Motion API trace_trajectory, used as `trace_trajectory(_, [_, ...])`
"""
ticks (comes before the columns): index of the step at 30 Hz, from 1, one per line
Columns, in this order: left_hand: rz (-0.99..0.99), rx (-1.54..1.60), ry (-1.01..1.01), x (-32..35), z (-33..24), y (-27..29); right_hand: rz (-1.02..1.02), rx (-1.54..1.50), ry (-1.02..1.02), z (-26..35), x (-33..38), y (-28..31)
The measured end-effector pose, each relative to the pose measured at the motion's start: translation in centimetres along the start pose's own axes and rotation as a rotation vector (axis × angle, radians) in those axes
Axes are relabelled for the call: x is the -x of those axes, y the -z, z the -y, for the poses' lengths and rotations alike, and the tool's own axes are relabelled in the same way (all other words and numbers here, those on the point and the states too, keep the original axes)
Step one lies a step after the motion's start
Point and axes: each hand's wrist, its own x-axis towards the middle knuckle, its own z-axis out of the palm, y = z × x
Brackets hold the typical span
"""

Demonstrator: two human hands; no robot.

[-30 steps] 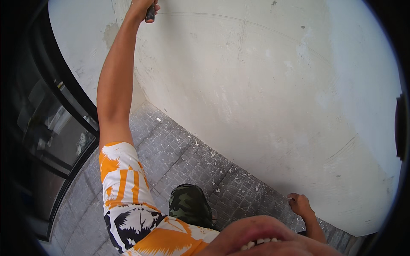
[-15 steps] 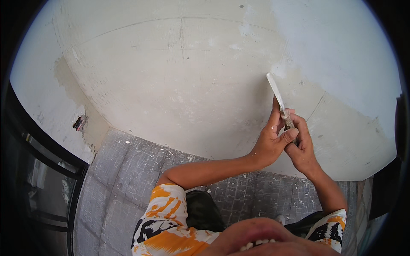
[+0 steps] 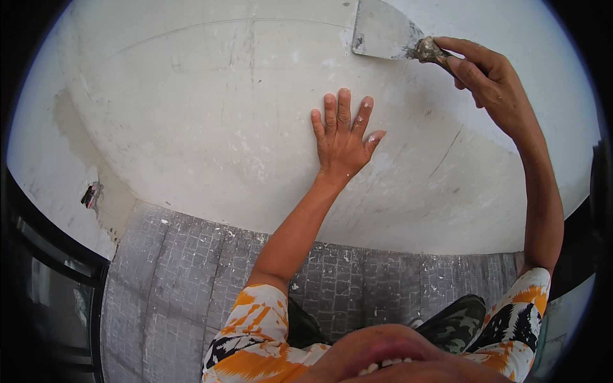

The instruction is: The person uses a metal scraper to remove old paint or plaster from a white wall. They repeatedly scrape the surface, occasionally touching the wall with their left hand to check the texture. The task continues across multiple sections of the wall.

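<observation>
Head view first: we press our left hand (image 3: 342,142) flat against the white plastered wall (image 3: 211,127), palm on the surface, fingers (image 3: 337,110) spread and pointing upward, flecked with pale plaster. Up and to the right of those fingers, our right hand (image 3: 488,73) is raised high with its fingers wrapped tight around the caked handle of a putty knife (image 3: 389,33). The wide metal blade reaches left from the right-hand fingers and lies against the wall, well above the left fingertips and apart from them; blade and handle are smeared with dried filler.

Around the left fingers, the wall is mottled with scrapes, thin scored lines and small white specks. Far left of them, a rough patch of bare darker plaster (image 3: 76,134) shows, with a small dark hole (image 3: 90,195) just below it. Below the left wrist, the wall meets a grey paved floor (image 3: 191,281) of small square blocks, dotted with white spatter. Our orange, white and black patterned sleeves (image 3: 255,319) frame the lower edge, and a dark green shoe (image 3: 456,322) sits on the paving below the right arm. A dark metal frame (image 3: 57,255) curves along the far left.
</observation>
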Motion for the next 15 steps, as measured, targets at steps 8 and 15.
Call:
trace_trajectory(8, [-0.067,0.007,0.025,1.2,0.2,-0.1,-0.061,0.028,0.173,-1.0,-0.2,0.3])
trace_trajectory(15, [-0.052,0.014,0.071,1.4,-0.1,0.1,-0.026,0.060,0.001,0.8,-0.3,0.0])
